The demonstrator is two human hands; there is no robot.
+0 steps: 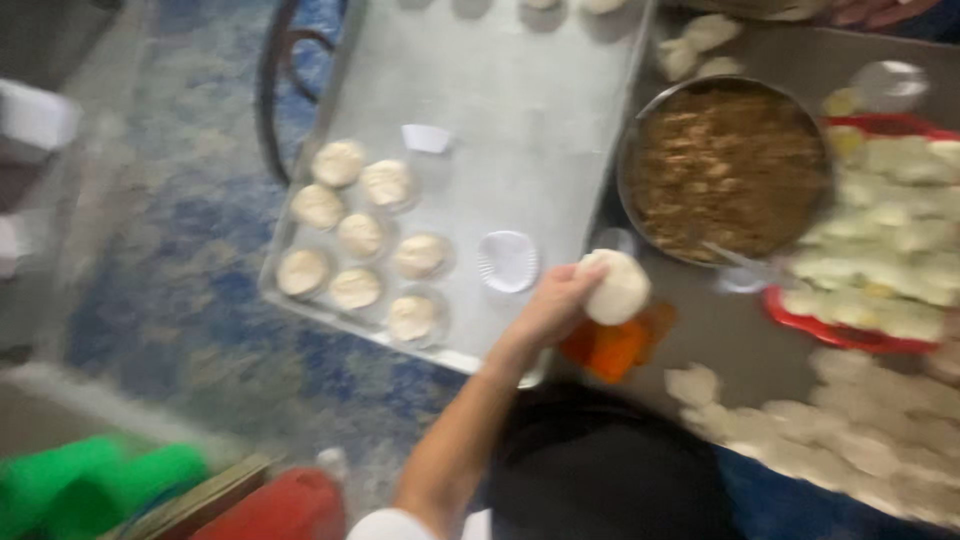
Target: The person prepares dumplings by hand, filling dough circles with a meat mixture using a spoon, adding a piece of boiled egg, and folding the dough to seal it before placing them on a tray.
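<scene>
Forearm and left hand [553,305] extend from the lower edge, fingers closed around a round white dough ball [617,287] held just off the metal tray's [520,110] near right corner. Keep the grip light to preserve its shape. Filled pieces [358,235] sit on the tray; the filling bowl [725,165] stands just beyond the ball. The right hand is out of view.
</scene>
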